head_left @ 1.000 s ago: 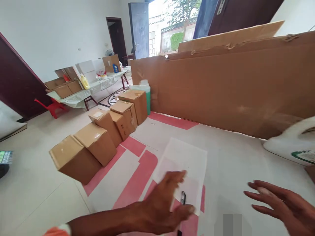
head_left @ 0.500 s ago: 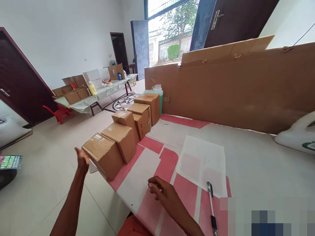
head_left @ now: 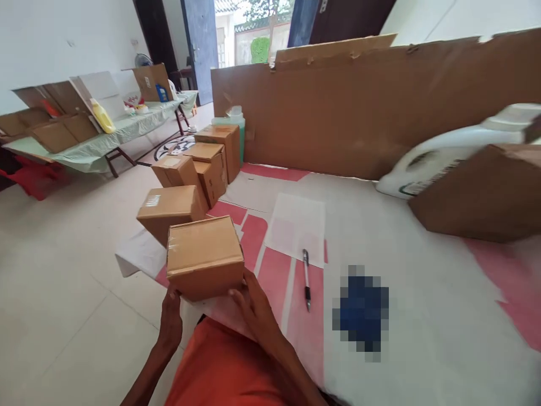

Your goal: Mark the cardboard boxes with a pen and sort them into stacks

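A small brown cardboard box (head_left: 205, 248) is held between my two hands at the table's near left edge, tilted a little. My left hand (head_left: 171, 321) grips its lower left side, the fingers partly hidden beneath it. At the lower right corner, my right hand (head_left: 256, 304) has its thumb on the near side and its other fingers around the far side. Just behind stands another cardboard box (head_left: 169, 206), with a white label on top. Right of my right hand lie a pen (head_left: 306, 282) and a sheet of white paper (head_left: 296, 225).
More cardboard boxes (head_left: 217, 138) run back along the left edge to a green-tinted jug (head_left: 236, 121). A tall cardboard panel (head_left: 313, 113) stands along the far side. On the right are a white jug (head_left: 456, 152) and a larger box (head_left: 477, 197). A blurred-out blue patch (head_left: 364, 313) lies nearer.
The nearest box has left the end of the row and come toward me, now between both hands. My right hand moved left onto it. The view has swung right and down.
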Available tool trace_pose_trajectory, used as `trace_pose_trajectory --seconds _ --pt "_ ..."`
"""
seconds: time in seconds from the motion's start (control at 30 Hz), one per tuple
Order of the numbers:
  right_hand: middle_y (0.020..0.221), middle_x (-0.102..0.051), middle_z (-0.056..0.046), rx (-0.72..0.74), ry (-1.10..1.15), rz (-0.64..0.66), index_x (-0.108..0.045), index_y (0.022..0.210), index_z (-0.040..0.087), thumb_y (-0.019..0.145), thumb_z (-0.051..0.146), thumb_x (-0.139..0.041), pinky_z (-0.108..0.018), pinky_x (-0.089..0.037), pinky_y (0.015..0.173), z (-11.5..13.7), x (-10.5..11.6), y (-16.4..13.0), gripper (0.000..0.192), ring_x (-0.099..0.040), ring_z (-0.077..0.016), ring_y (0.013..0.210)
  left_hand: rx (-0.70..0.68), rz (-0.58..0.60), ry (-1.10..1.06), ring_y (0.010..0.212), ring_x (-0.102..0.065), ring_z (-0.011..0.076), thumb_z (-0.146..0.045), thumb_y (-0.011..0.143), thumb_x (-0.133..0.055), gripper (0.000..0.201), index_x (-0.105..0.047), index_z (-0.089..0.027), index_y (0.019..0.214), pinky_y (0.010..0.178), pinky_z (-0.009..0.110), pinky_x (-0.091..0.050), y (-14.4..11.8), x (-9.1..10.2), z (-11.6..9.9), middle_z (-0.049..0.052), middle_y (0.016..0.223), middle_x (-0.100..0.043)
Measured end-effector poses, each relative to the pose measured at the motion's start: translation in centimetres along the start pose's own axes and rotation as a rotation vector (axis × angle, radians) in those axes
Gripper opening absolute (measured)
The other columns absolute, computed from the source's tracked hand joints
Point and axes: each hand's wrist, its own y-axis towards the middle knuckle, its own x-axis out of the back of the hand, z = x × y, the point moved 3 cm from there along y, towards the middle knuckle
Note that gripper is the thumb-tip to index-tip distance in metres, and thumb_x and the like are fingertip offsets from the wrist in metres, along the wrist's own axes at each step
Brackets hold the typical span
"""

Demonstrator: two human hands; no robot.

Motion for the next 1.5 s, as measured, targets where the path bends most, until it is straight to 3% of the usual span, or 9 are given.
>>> trace_pose_trajectory --seconds 0.2,0.37,0.53,0.77,0.9,1.0,1.17,1.33,1.5 --pt "0.137 -0.067 -0.009 -0.06 -0.045 -0.308 -0.061 0.137 0.028 0.101 0.06 -0.052 -0.04 -0.054 0.099 0.8 8.5 -1.6 0.049 -0.064 -0.0302 0.123 -0.263 0.298 0.103 0.134 -0.057 0.0373 -0.083 0.094 -0.036 0.081 -0.063 -0.025 0.144 0.115 0.053 -0.045 -1.5 -8.8 -2.9 0.014 0.143 -0.06" --pt "0.133 -0.068 -0.008 -0.068 -0.1 -0.447 -0.063 0.135 0.028 0.102 0.062 -0.05 -0.038 -0.053 0.096 2.1 10.8 -2.3 0.049 -0.063 -0.0289 0.118 -0.401 0.373 0.186 0.14 -0.051 0.0343 -0.064 0.103 -0.038 0.071 -0.041 -0.024 0.162 0.117 0.052 -0.044 -1.2 -11.9 -4.9 0.015 0.149 -0.052" --pt "0.137 -0.063 -0.012 -0.033 -0.162 -0.482 -0.06 0.142 0.026 0.101 0.062 -0.051 -0.041 -0.052 0.101 2.4 10.6 -1.9 0.055 -0.06 -0.0288 0.123 -0.45 0.366 0.228 0.133 -0.055 0.0322 -0.058 0.104 -0.041 0.065 -0.044 -0.022 0.158 0.114 0.052 -0.045 -0.3 -12.1 -6.0 0.015 0.141 -0.055" --pt "0.151 -0.055 -0.012 -0.058 -0.118 -0.461 -0.052 0.152 0.027 0.1 0.064 -0.052 -0.045 -0.051 0.107 0.5 9.4 -1.8 0.064 -0.056 -0.0294 0.134 -0.379 0.403 0.226 0.128 -0.056 0.0288 -0.057 0.106 -0.037 0.06 -0.05 -0.022 0.153 0.113 0.051 -0.044 1.2 -11.9 -4.4 0.014 0.137 -0.059" --pt "0.159 -0.049 -0.013 -0.057 -0.064 -0.458 -0.045 0.156 0.026 0.093 0.06 -0.066 -0.05 -0.045 0.117 -1.8 8.2 -2.2 0.075 -0.053 -0.0305 0.141 -0.359 0.416 0.206 0.143 -0.048 0.0287 -0.058 0.108 -0.03 0.064 -0.043 -0.021 0.159 0.121 0.051 -0.037 1.5 -11.6 -3.4 0.015 0.151 -0.053" --pt "0.153 -0.056 -0.014 -0.066 -0.055 -0.457 -0.051 0.152 0.024 0.095 0.06 -0.062 -0.051 -0.045 0.116 -2.4 7.9 -2.5 0.067 -0.056 -0.0312 0.138 -0.35 0.472 0.187 0.146 -0.048 0.0278 -0.057 0.108 -0.031 0.062 -0.043 -0.023 0.159 0.123 0.049 -0.035 0.8 -11.3 -3.4 0.014 0.154 -0.053" --pt "0.134 -0.068 -0.014 -0.064 -0.131 -0.495 -0.064 0.136 0.021 0.099 0.061 -0.054 -0.042 -0.056 0.091 1.8 9.5 -3.3 0.055 -0.067 -0.0283 0.113 -0.451 0.488 0.161 0.135 -0.055 0.0291 -0.057 0.108 -0.035 0.062 -0.042 -0.025 0.16 0.111 0.047 -0.047 -0.7 -9.7 -6.9 0.014 0.149 -0.056" --pt "0.121 -0.069 -0.01 0.082 -0.256 -0.572 -0.067 0.13 0.023 0.101 0.057 -0.056 -0.038 -0.055 0.086 6.9 10.3 -3.9 0.046 -0.066 -0.0257 0.104 -0.69 0.376 0.143 0.13 -0.055 0.0303 -0.059 0.105 -0.04 0.062 -0.046 -0.027 0.158 0.11 0.048 -0.047 -1.4 -8.7 -11.9 0.013 0.146 -0.057" --pt "0.125 -0.067 -0.01 0.118 -0.248 -0.557 -0.064 0.131 0.026 0.101 0.059 -0.054 -0.043 -0.055 0.092 7.8 10.0 -3.3 0.046 -0.065 -0.0276 0.113 -0.691 0.255 0.148 0.126 -0.057 0.0278 -0.05 0.104 -0.053 0.056 -0.05 -0.025 0.154 0.107 0.044 -0.049 -0.3 -9.8 -12.5 0.012 0.139 -0.06"
